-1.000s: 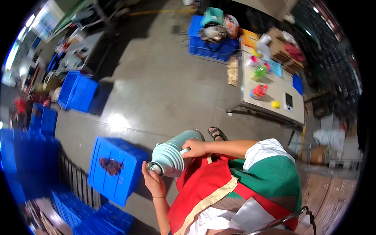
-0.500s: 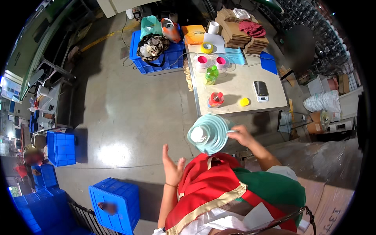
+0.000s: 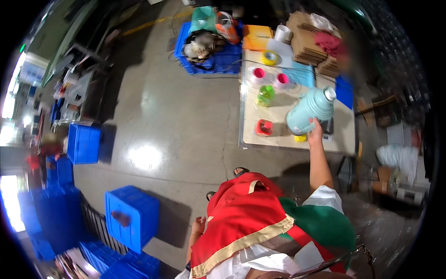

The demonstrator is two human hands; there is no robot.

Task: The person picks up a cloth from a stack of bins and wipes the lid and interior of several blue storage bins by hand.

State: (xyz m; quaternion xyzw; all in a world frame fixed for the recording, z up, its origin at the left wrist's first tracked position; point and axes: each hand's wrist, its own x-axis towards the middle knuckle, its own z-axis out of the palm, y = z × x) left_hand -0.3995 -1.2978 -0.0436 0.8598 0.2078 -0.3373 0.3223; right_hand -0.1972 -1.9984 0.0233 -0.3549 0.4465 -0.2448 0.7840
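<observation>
A pale blue-green thermos flask (image 3: 310,110) with a white stopper is tilted over the near right part of the table (image 3: 278,143). My right hand (image 3: 315,132) is closed on its handle, arm stretched forward. Whether the flask's base touches the tabletop I cannot tell. It partly hides a small scale (image 3: 328,130) and a yellow lid (image 3: 300,138). Left of the flask stand a red-capped bottle (image 3: 264,127) and a green bottle (image 3: 265,95). Low beside my red apron (image 3: 246,204), my left hand (image 3: 198,225) hangs with loosely bent fingers and holds nothing.
Two pink-centred clear rolls (image 3: 281,80), yellow tape (image 3: 269,57) and stacked cardboard (image 3: 306,44) occupy the far tabletop. A loaded blue crate (image 3: 213,65) adjoins the table's left side. Another blue crate (image 3: 139,209) stands on the floor at my left.
My right hand has carried the thermos flask from in front of my body forward and right over the table. My left hand has dropped lower beside the apron. The view has shifted.
</observation>
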